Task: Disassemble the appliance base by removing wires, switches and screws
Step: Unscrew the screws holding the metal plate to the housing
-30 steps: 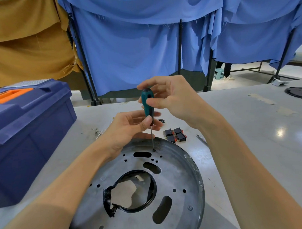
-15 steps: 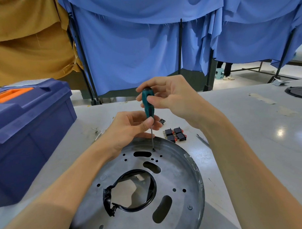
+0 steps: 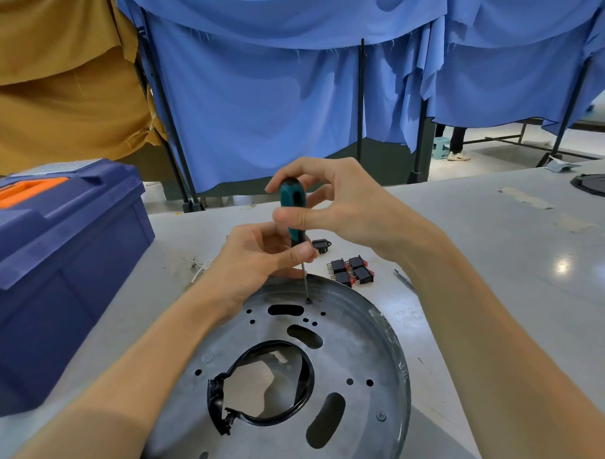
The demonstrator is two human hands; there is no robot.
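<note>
Right hand [image 3: 341, 207] pinching screwdriver [image 3: 292, 205] handle, left hand [image 3: 257, 258] pinching its shaft, tip sitting in screw [image 3: 308, 301] below; base [image 3: 360, 357] looking stiff metal, screw tiny, probably slippery.

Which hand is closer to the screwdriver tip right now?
Left. The left hand pinches the screwdriver low down, just above its tip; the right hand grips the top end, higher up.
</note>
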